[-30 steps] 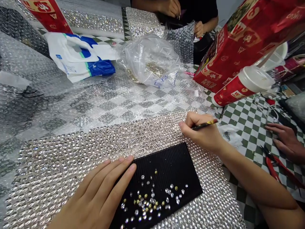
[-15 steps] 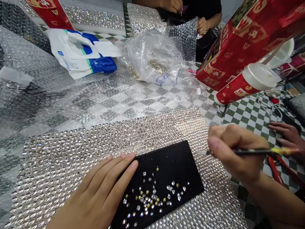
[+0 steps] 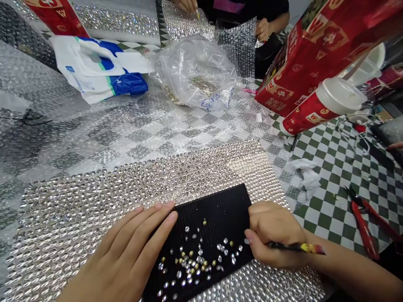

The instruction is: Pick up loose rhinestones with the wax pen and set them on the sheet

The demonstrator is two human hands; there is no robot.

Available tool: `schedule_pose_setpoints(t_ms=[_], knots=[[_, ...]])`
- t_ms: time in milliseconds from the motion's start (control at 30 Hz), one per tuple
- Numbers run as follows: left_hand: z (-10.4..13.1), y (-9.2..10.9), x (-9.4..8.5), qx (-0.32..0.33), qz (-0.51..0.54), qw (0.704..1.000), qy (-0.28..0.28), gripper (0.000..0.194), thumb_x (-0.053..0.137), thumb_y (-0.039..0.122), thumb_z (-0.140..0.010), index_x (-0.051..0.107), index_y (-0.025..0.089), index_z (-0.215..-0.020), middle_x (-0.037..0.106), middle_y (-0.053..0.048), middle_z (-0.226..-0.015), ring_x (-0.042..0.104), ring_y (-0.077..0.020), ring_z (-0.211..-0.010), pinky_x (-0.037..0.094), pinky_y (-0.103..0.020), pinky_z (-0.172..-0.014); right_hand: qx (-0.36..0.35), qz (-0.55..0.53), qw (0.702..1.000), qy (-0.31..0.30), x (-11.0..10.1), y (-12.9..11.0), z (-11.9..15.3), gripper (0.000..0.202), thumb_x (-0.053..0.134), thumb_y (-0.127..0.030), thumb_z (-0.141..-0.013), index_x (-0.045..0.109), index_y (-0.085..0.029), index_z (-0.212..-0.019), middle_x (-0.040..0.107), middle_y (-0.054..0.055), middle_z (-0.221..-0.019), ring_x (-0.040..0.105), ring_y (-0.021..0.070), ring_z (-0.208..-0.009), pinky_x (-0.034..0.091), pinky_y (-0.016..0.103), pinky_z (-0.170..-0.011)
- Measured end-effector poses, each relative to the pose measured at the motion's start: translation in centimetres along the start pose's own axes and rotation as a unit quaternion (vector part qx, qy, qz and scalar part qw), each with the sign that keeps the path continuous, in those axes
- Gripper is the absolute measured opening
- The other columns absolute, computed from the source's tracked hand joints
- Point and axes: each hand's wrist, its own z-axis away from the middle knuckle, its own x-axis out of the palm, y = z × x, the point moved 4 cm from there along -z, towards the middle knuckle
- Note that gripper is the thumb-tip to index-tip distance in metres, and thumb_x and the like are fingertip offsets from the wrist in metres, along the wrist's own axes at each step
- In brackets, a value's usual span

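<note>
My left hand (image 3: 126, 251) lies flat, fingers stretched, over the left edge of a black ridged tray (image 3: 217, 209). Several clear and gold-coloured rhinestones (image 3: 197, 264) are scattered over the tray's lower half. Closed around a thin dark pen-like tool (image 3: 285, 246) with a yellow and red end, my right hand (image 3: 277, 235) is at the tray's right edge. The tool's tip is mostly hidden by the fingers. Beneath the tray and my left hand spreads a sheet covered in rows of shiny stones (image 3: 94, 209), with a paler patch (image 3: 252, 163) at its upper right.
Red-handled pliers (image 3: 362, 226) and crumpled white tissue (image 3: 304, 174) lie at the right. Behind are a red cup (image 3: 310, 117), a red bag (image 3: 302, 63), a plastic bag (image 3: 195, 63) and a wipes pack (image 3: 91, 67). Across the table, another person's hand (image 3: 262, 29) shows.
My right hand has moved left and down with the tool, from beyond the tray to its right edge. My left hand stays on the tray. The other person's hand at right has mostly left view.
</note>
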Motion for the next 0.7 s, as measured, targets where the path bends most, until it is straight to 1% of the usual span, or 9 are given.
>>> schedule_pose_setpoints(t_ms=[67,167,233,300,367,433,567,633,700], knots=[[0.0,-0.1,0.0,-0.001,-0.002,1.000,0.008,0.097,0.055,0.064,-0.094,0.023,0.007,-0.165,0.038,-0.014,-0.161,0.039,-0.0347,-0.143,0.010,-0.040,-0.132,0.020,-0.036,0.999,0.035,-0.7,0.3,-0.2,0.042,0.055,0.001,-0.084,0.026,-0.025,-0.070,0.031,-0.010,-0.054,0.034,0.0081,-0.045,0.027,0.025,-0.044],[0.1,-0.2,0.1,0.003,-0.002,1.000,0.013,0.097,0.054,0.065,-0.094,0.023,0.007,-0.165,0.038,-0.015,-0.161,0.039,-0.0348,-0.142,0.010,-0.041,-0.132,0.046,-0.055,0.987,0.145,-3.1,1.4,-1.1,0.039,0.057,-0.001,-0.086,0.033,-0.024,-0.066,0.036,-0.010,-0.052,0.037,0.0068,-0.042,0.029,0.021,-0.040],[0.1,-0.2,0.1,0.012,-0.003,1.000,0.010,0.098,0.052,0.065,-0.094,0.022,0.005,-0.165,0.036,-0.016,-0.162,0.037,-0.0348,-0.143,0.009,-0.042,-0.132,0.064,-0.018,0.974,0.215,-4.7,2.3,-2.0,0.040,0.059,-0.004,-0.088,0.035,-0.023,-0.063,0.037,-0.009,-0.051,0.035,0.0066,-0.041,0.029,0.023,-0.040],[0.1,-0.3,0.1,0.017,-0.003,1.000,0.006,0.095,0.049,0.062,-0.096,0.021,0.004,-0.165,0.034,-0.016,-0.162,0.037,-0.0342,-0.143,0.008,-0.042,-0.132,0.088,0.039,0.965,0.242,-5.7,3.4,-3.0,0.040,0.062,-0.007,-0.088,0.037,-0.023,-0.060,0.038,-0.008,-0.050,0.034,0.0069,-0.042,0.029,0.025,-0.041],[0.1,-0.3,0.2,0.020,-0.004,1.000,0.002,0.092,0.050,0.058,-0.096,0.021,0.004,-0.165,0.034,-0.016,-0.163,0.037,-0.0341,-0.144,0.009,-0.042,-0.132,0.104,0.088,0.964,0.230,-5.8,4.4,-4.0,0.040,0.064,-0.011,-0.086,0.036,-0.023,-0.059,0.038,-0.008,-0.050,0.034,0.0071,-0.043,0.029,0.025,-0.042],[0.1,-0.4,0.3,0.022,-0.011,1.000,0.002,0.090,0.052,0.053,-0.096,0.022,0.004,-0.165,0.033,-0.015,-0.164,0.036,-0.0338,-0.146,0.009,-0.043,-0.132,0.110,0.119,0.967,0.196,-5.4,5.2,-4.7,0.040,0.064,-0.013,-0.085,0.036,-0.023,-0.058,0.038,-0.008,-0.050,0.035,0.0075,-0.045,0.029,0.025,-0.043],[0.3,-0.6,0.4,0.015,-0.015,1.000,0.008,0.082,0.051,0.042,-0.095,0.025,0.009,-0.165,0.031,-0.011,-0.167,0.034,-0.0304,-0.150,0.010,-0.041,-0.133,0.108,0.137,0.973,0.151,-4.3,5.9,-4.9,0.040,0.062,-0.014,-0.087,0.036,-0.023,-0.058,0.040,-0.007,-0.051,0.037,0.0078,-0.047,0.031,0.024,-0.044],[0.5,-0.6,0.5,0.007,-0.015,1.000,0.008,0.081,0.049,0.044,-0.096,0.025,0.012,-0.166,0.033,-0.008,-0.167,0.036,-0.0289,-0.150,0.012,-0.039,-0.133,0.098,0.142,0.975,0.143,-4.1,5.9,-4.7,0.041,0.062,-0.013,-0.088,0.036,-0.023,-0.059,0.041,-0.007,-0.051,0.038,0.0076,-0.047,0.031,0.024,-0.044],[0.7,-0.7,0.5,-0.004,-0.020,1.000,0.009,0.079,0.049,0.049,-0.097,0.027,0.017,-0.165,0.040,-0.007,-0.163,0.043,-0.0295,-0.146,0.016,-0.040,-0.133,0.082,0.150,0.976,0.136,-4.0,5.8,-4.6,0.040,0.063,-0.011,-0.088,0.037,-0.023,-0.059,0.042,-0.007,-0.052,0.039,0.0073,-0.047,0.031,0.023,-0.045]])
